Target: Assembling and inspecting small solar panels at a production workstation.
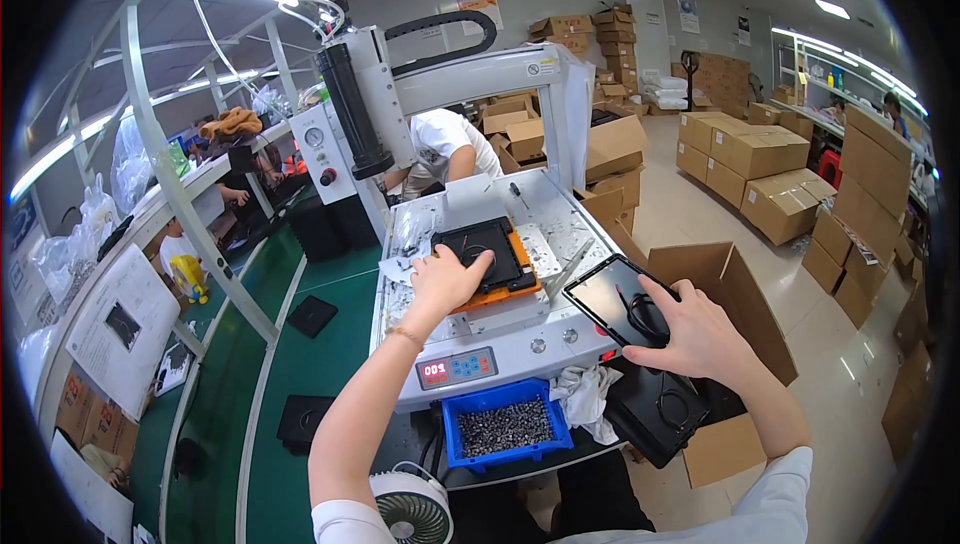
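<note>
A black-framed panel (603,292) with a coiled black cable (648,318) sits tilted in my right hand (690,329), gripped between thumb and fingers at its near right side. My left hand (447,279) rests, fingers spread, on a black casing (512,252) seated in an orange fixture (488,298); from this angle I cannot tell whether it grips the casing. Around both hands stands a white benchtop machine (520,352), its black cylinder (355,109) rising beyond my left hand. Below and between my hands sits a blue bin (510,458) of small metal pieces (505,427), with a crumpled white cloth (585,399) just beside it. Beneath my right hand lies another black panel (640,406); to its right, an open cardboard box (752,309). Beyond my left hand, a co-worker in a white shirt (452,144) bends forward.
</note>
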The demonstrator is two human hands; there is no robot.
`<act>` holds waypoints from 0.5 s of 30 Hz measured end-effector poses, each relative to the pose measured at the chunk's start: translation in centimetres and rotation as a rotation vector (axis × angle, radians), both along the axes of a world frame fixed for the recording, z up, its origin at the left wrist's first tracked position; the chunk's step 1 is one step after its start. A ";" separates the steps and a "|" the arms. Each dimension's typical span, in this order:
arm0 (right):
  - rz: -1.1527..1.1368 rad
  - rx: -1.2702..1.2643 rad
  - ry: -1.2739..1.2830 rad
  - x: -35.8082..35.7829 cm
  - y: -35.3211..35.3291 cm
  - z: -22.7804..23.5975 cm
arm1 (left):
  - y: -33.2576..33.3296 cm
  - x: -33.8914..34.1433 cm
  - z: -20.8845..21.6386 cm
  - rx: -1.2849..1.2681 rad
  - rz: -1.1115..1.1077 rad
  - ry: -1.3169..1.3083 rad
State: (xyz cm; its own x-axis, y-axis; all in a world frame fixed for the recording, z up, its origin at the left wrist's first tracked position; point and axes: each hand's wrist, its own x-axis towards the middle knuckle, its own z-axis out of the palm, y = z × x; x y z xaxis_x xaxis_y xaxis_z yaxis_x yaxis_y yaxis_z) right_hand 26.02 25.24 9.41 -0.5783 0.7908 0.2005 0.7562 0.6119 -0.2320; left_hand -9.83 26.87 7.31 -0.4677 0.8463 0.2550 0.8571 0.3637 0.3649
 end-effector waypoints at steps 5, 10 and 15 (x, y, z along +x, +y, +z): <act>-0.039 -0.034 0.026 -0.2 0.7 -0.1 | 3.7 3.1 1.9 -0.277 0.141 0.030; -0.094 -0.073 0.065 -1.7 1.4 -0.3 | 5.1 2.9 3.4 -0.239 0.277 -0.043; -0.121 -0.007 0.080 -6.3 3.2 -0.1 | 2.9 -0.6 8.4 -0.027 0.133 -0.088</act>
